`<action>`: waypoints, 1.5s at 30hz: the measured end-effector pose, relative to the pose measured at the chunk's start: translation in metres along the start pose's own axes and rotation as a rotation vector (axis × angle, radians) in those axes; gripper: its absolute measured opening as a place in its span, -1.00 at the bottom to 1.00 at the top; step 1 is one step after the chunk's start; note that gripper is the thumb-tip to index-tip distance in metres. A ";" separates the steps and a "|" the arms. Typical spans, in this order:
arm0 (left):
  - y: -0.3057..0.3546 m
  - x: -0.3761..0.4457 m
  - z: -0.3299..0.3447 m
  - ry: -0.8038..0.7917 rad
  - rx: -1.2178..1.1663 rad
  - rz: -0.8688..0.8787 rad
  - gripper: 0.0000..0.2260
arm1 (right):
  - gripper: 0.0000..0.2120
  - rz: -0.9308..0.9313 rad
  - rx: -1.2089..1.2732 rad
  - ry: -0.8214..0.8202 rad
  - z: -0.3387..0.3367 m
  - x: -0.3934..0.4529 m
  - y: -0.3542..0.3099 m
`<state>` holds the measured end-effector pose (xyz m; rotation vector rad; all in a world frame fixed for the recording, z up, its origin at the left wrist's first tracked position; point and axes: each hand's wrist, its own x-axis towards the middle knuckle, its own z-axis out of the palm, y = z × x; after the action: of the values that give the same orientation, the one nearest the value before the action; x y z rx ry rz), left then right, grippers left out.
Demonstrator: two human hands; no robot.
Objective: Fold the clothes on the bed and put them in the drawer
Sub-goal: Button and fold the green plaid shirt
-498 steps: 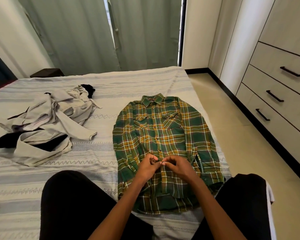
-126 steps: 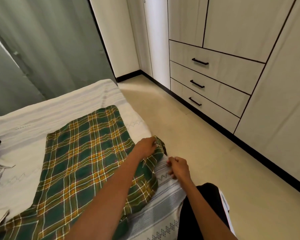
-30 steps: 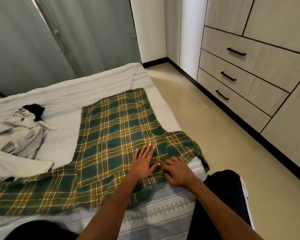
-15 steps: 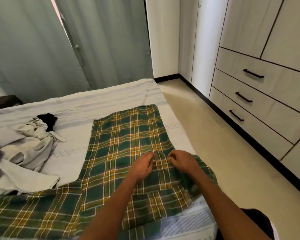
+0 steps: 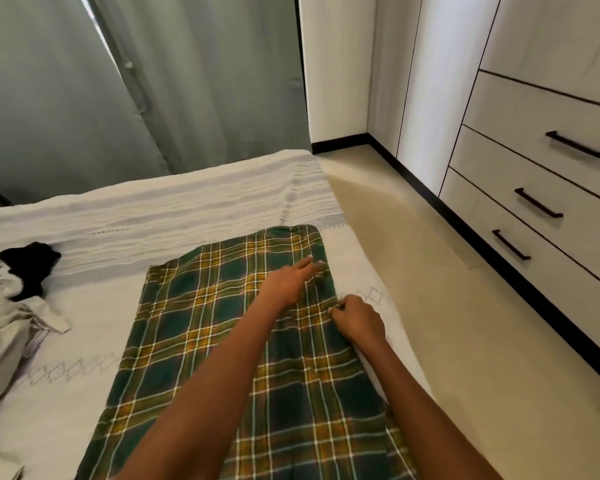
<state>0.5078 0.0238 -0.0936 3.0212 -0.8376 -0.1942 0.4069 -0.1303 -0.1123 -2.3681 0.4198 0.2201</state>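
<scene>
The bed (image 5: 194,209) has a white cover. The green checked shirt (image 5: 222,341) lies flat on the bed, near the edge by the floor. Past that edge stand the drawers (image 5: 534,216) with dark handles. A pile of grey and black clothes (image 5: 11,299) sits on the bed, well apart from the shirt. The left hand (image 5: 288,282) lies flat on the shirt with straight fingers. The right hand (image 5: 357,320) pinches the shirt's edge with curled fingers.

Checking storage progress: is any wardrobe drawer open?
No, all three drawers sit flush and closed while the plaid shirt lies on the bed.
</scene>
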 end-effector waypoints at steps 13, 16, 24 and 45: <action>-0.017 0.120 -0.017 0.046 0.437 0.387 -0.81 | -0.58 0.057 -0.066 -0.128 -0.012 0.010 0.014; -0.020 0.108 -0.019 0.164 0.442 0.359 -0.85 | -0.61 0.102 -0.136 -0.286 -0.025 -0.013 0.024; -0.007 0.048 -0.030 0.184 -0.263 -0.198 -0.64 | -0.71 -0.001 -0.076 -0.332 -0.039 -0.078 0.028; -0.109 -0.014 0.019 0.381 -0.963 -0.584 -0.63 | -0.57 -0.348 -0.199 -0.149 0.100 -0.117 -0.094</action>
<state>0.5496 0.1248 -0.1148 2.1617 0.1761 0.0013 0.3274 0.0304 -0.0951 -2.5490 -0.0918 0.2832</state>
